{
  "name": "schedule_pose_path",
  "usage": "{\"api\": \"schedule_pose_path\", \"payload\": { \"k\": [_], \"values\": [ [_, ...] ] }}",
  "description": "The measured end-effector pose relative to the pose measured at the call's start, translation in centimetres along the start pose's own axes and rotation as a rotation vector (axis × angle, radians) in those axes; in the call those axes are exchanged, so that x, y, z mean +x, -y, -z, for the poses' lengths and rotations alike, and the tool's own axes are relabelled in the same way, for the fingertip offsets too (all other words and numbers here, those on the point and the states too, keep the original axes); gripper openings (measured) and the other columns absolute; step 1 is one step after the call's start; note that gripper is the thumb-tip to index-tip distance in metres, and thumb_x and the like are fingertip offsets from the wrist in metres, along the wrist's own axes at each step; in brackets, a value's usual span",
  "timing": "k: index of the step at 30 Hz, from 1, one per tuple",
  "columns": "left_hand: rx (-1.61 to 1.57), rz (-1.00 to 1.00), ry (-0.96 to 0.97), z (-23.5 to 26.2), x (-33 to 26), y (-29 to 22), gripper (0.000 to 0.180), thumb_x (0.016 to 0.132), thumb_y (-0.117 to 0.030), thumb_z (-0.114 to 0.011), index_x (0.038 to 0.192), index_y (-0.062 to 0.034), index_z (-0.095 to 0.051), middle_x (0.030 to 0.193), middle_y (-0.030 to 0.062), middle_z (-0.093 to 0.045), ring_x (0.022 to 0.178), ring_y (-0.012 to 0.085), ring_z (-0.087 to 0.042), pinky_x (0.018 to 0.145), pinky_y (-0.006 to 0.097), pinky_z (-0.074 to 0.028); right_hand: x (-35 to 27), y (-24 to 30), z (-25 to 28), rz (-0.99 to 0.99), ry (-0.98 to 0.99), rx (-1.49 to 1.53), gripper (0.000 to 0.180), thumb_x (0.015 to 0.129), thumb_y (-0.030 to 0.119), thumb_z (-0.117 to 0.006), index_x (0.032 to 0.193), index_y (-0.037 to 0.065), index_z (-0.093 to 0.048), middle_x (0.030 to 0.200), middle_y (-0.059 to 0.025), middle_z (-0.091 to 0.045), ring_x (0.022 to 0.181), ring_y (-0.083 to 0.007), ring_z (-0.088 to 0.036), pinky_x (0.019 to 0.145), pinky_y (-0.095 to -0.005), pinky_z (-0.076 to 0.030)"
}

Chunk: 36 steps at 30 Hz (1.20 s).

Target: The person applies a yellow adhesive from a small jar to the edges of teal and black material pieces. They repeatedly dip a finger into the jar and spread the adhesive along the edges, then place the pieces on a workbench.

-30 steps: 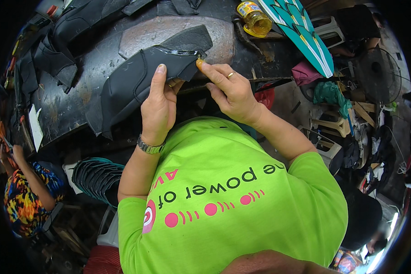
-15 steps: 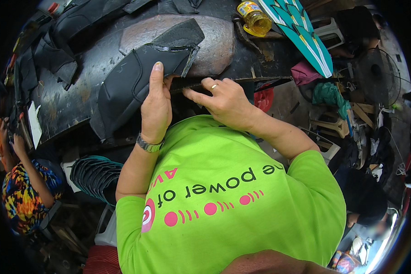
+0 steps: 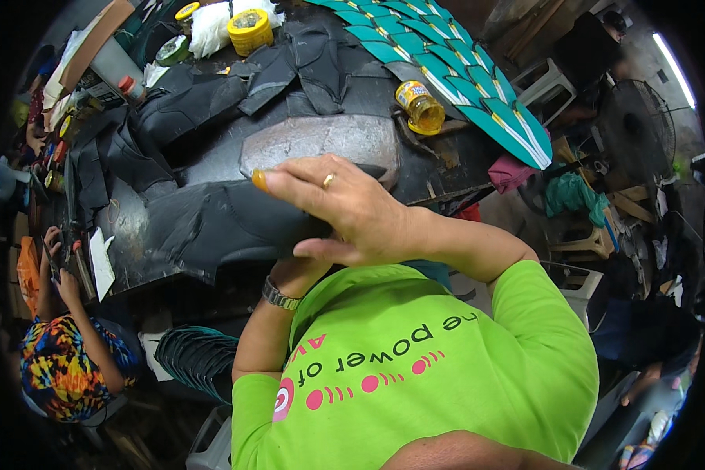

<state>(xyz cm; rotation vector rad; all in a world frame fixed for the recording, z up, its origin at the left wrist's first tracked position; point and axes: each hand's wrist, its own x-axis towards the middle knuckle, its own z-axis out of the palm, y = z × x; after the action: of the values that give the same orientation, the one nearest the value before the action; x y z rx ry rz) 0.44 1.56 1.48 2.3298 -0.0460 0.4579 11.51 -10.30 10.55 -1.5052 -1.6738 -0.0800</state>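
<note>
A black leather-like shoe upper (image 3: 235, 219) lies near the front edge of the dark table. My left hand (image 3: 299, 272), with a metal watch at its wrist, holds the upper's right end from below; its fingers are mostly hidden. Across it reaches my right hand (image 3: 352, 204), its fingers stretched out over the upper and a ring on one finger. A dab of amber-yellow paste (image 3: 259, 180) sits on its index fingertip. Just beyond is a worn grey slab (image 3: 313, 135). An open jar (image 3: 424, 114) with amber paste inside leans on the table to the right.
More black uppers (image 3: 282, 74) are heaped at the back. Teal pieces with white stripes (image 3: 478, 94) overlap in rows at the right. A yellow tub (image 3: 250, 31) stands at the far edge. At left, a person in a patterned shirt (image 3: 74, 368) works. A fan (image 3: 638, 121) stands right.
My right hand has moved left over the upper, and yellow paste now shows on its fingertip. The upper appears turned flatter, and my left thumb is now hidden. The view has shifted, showing more table.
</note>
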Motion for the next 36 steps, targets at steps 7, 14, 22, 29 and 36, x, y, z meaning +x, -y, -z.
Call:
{"api": "schedule_pose_path", "payload": {
  "k": [7,14,22,29,36],
  "values": [
    [-0.099,0.064,0.066,1.8,1.5,1.1,0.060,0.101,-0.028,-0.052,0.148,0.0014,-0.029,0.152,0.0221,-0.034,0.142,0.0327,-0.035,0.116,0.044,-0.030,3.3,-1.9,0.0,0.024,0.043,0.160,0.096,0.069,0.014,-0.078,0.153,0.012,-0.032,0.127,-0.0215,-0.055,0.118,-0.0389,-0.053,0.105,-0.0455,-0.041],
    [-0.081,0.287,0.159,4.5,6.2,-0.1,0.046,0.091,-0.035,-0.069,0.119,0.0004,-0.061,0.092,0.0189,-0.071,0.077,0.0326,-0.068,0.070,0.040,-0.052,8.3,-6.4,1.6,-0.107,-0.097,0.303,0.087,0.068,0.017,-0.080,0.147,0.011,-0.044,0.130,-0.0175,-0.058,0.119,-0.0298,-0.056,0.106,-0.0369,-0.042],
    [-0.271,0.265,-0.184,5.8,3.0,1.9,0.033,0.087,-0.015,-0.074,0.114,0.0012,-0.068,0.089,0.0120,-0.071,0.076,0.0176,-0.068,0.072,0.030,-0.053,15.7,-21.7,8.0,-0.319,0.106,0.196,0.113,0.062,0.019,-0.087,0.157,0.015,-0.026,0.128,-0.0177,-0.055,0.121,-0.0265,-0.050,0.105,-0.0374,-0.039],
    [0.061,0.314,-0.729,13.1,-0.1,11.6,0.024,0.088,-0.012,-0.071,0.110,-0.0038,-0.071,0.099,0.0109,-0.068,0.088,0.0200,-0.066,0.075,0.031,-0.051,13.3,-30.8,5.8,-0.258,-0.001,-0.169,0.113,0.061,0.017,-0.085,0.156,0.012,-0.024,0.141,-0.0213,-0.048,0.127,-0.0343,-0.048,0.111,-0.0422,-0.037],
    [0.548,0.865,-0.874,21.0,1.6,25.0,0.087,0.071,-0.051,-0.084,0.130,0.0069,-0.056,0.122,0.0226,-0.063,0.112,0.0366,-0.061,0.102,0.042,-0.045,10.7,-25.4,3.3,-0.258,-0.302,-0.357,0.109,0.071,0.017,-0.082,0.158,0.012,-0.017,0.145,-0.0220,-0.044,0.127,-0.0355,-0.050,0.108,-0.0424,-0.039]
  ]
}}
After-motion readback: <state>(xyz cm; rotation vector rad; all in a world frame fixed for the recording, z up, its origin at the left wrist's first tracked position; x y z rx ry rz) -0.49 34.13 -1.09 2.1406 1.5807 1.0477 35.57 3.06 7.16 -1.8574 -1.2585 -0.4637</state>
